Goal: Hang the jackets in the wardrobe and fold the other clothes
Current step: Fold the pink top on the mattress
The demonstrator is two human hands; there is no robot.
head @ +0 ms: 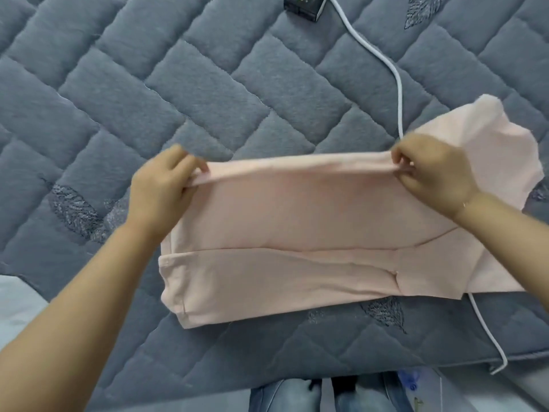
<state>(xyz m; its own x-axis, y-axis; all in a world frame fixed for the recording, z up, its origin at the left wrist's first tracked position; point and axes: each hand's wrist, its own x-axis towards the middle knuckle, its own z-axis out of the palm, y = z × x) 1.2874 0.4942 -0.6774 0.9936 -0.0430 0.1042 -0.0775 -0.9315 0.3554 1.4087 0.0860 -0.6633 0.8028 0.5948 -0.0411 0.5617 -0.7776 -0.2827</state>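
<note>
Pink garment [297, 227] pinched along its far edge by left hand [163, 185] and right hand [433, 173]; white cable [398, 84] runs beneath it, past the right fingers, black box [303, 7] beyond.

A pale pink garment [297, 233] lies partly folded on a grey quilted bed [178, 84]. The left hand [162, 188] and the right hand [430, 171] each pinch its far edge, lifted and taut between them. A white cable [398, 81] runs from a small black box [303, 5] under the garment.

A pale pink shirt [312, 233] lies partly folded into a long band across the grey quilted bed [178, 84], far edge lifted.
</note>
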